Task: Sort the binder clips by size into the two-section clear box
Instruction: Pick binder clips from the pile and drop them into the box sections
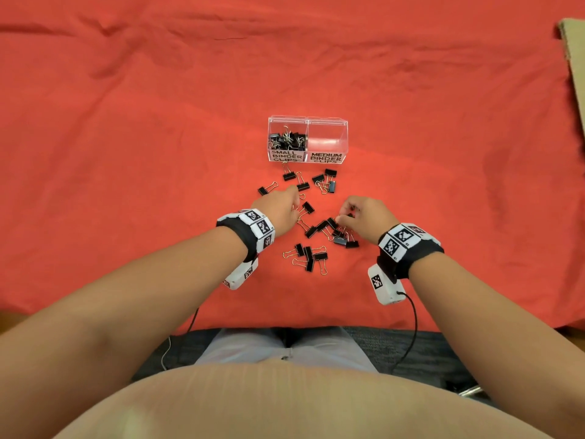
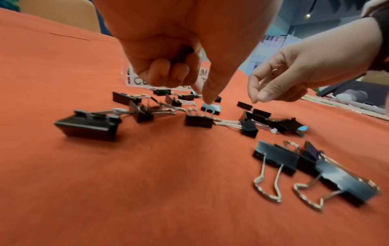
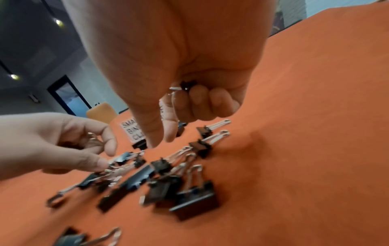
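The two-section clear box stands on the red cloth; its left section, labelled SMALL, holds several small black binder clips, and its right section, labelled MEDIUM, holds none. Several black binder clips lie scattered in front of it. My left hand reaches down among the clips left of centre, its back fingers curled round a black clip in the palm and its thumb tip just above a clip. My right hand hovers over the middle cluster, fingers curled round a small clip.
The red cloth covers the whole table, with wrinkles at the far side. A strip of cardboard lies at the right edge. Cables hang from the wrist cameras over the near table edge.
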`<state>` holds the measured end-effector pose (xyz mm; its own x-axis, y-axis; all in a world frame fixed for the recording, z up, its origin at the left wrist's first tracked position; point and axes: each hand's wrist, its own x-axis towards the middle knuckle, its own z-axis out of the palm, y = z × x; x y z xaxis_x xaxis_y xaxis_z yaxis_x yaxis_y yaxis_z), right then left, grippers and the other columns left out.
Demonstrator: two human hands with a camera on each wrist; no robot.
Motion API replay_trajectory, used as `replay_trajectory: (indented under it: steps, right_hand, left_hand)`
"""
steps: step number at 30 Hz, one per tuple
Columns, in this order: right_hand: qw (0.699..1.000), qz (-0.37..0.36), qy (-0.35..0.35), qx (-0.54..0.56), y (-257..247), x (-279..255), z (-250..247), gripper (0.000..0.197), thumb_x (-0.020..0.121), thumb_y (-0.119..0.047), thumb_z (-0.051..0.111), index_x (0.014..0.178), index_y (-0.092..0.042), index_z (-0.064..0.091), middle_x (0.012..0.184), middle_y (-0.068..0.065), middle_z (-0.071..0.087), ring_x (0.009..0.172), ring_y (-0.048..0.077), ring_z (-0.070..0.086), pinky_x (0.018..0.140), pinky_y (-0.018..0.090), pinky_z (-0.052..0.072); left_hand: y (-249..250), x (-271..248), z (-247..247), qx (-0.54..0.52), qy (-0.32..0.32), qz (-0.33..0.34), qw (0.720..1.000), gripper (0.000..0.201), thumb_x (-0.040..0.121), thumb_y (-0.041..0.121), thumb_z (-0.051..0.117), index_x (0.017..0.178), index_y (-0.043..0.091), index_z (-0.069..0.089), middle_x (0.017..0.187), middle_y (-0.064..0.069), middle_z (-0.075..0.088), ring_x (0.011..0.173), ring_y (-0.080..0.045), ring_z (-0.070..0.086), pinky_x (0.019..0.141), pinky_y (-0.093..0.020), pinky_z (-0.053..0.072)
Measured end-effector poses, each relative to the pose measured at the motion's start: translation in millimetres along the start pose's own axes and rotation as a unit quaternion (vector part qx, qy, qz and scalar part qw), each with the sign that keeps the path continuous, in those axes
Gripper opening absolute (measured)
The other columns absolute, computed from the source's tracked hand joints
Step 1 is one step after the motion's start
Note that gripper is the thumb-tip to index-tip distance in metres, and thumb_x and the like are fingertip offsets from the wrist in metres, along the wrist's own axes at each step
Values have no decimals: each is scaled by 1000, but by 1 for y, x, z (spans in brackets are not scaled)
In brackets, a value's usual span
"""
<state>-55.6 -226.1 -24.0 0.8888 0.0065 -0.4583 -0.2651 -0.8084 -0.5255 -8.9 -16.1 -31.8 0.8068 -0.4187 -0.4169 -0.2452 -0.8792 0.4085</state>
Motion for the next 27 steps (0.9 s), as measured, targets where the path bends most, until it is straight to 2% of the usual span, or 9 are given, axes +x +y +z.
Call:
replay_trajectory:
  steps: [4, 6, 8, 12, 15, 19, 21, 23, 27]
  right_hand:
    - [994, -53, -88, -41, -17, -16, 15, 15, 77, -30, 72, 78, -17, 63, 59, -13, 48, 55, 3, 46, 50, 21, 33]
    - [985, -76, -134, -79, -22, -23, 30, 16, 76, -32, 72, 77, -22, 60, 63, -13, 50, 61, 7, 50, 57, 26, 40]
    - [977, -87, -151, -122, -24, -25, 42, 16, 75, -34, 70, 77, -26, 57, 68, -12, 54, 66, 12, 52, 60, 28, 41]
    - [983, -66, -116, -124, -20, -18, 40, 15, 77, -30, 70, 78, -24, 56, 69, -11, 56, 68, 13, 54, 55, 25, 36]
    - [992, -22, -74, -103, -13, -8, 27, 16, 77, -29, 71, 77, -25, 55, 64, -12, 50, 67, 14, 54, 53, 25, 34]
    - [998, 2, -15, -66, -7, 6, 14, 15, 79, -28, 69, 89, -23, 58, 66, -6, 51, 71, 22, 57, 64, 32, 46]
    - [998, 3, 7, -63, -10, 11, 13, 18, 81, -28, 66, 96, -23, 56, 68, -3, 53, 71, 23, 58, 65, 32, 46]
    - [998, -1, 10, -62, -17, 14, 18, 20, 83, -29, 65, 99, -24, 55, 68, -4, 54, 71, 22, 59, 64, 29, 45]
    - [996, -18, -51, -76, -30, 13, 30, 9, 84, -28, 63, 91, -22, 61, 66, -12, 50, 73, 18, 58, 64, 28, 44]
  left_hand:
    - [-6, -10, -2, 3, -28, 38, 999, 12, 85, 29, 58, 93, 22, 53, 64, 10, 49, 70, -20, 55, 61, -27, 39]
    - [-5, -17, 4, 11, -52, 63, 997, 13, 83, 32, 62, 91, 23, 56, 65, 11, 49, 73, -19, 56, 64, -27, 40]
    - [-3, -24, 13, 18, -67, 76, 995, 17, 82, 35, 64, 91, 23, 57, 63, 11, 47, 70, -17, 53, 62, -26, 37]
    - [-8, -31, 25, 15, -77, 62, 995, 24, 81, 41, 67, 92, 23, 56, 60, 12, 43, 63, -13, 47, 58, -26, 32]
    - [-16, -29, 22, -7, -68, 40, 997, 26, 81, 43, 67, 93, 23, 56, 61, 13, 43, 63, -12, 47, 62, -26, 36]
    - [-27, -27, 8, -26, -57, 22, 998, 21, 80, 36, 69, 91, 24, 56, 65, 17, 42, 62, -5, 44, 63, -24, 34]
    - [-34, -25, 2, -47, -46, 3, 998, 19, 80, 34, 69, 88, 24, 56, 64, 14, 44, 60, -9, 46, 60, -25, 35]
    - [-40, -21, -2, -67, -15, -31, 997, 13, 81, 29, 66, 84, 25, 53, 61, 11, 46, 61, -17, 51, 57, -26, 36]
    - [-45, -16, -7, -88, 30, -78, 993, 7, 82, 20, 59, 88, 23, 58, 62, 12, 47, 66, -19, 53, 56, -25, 34]
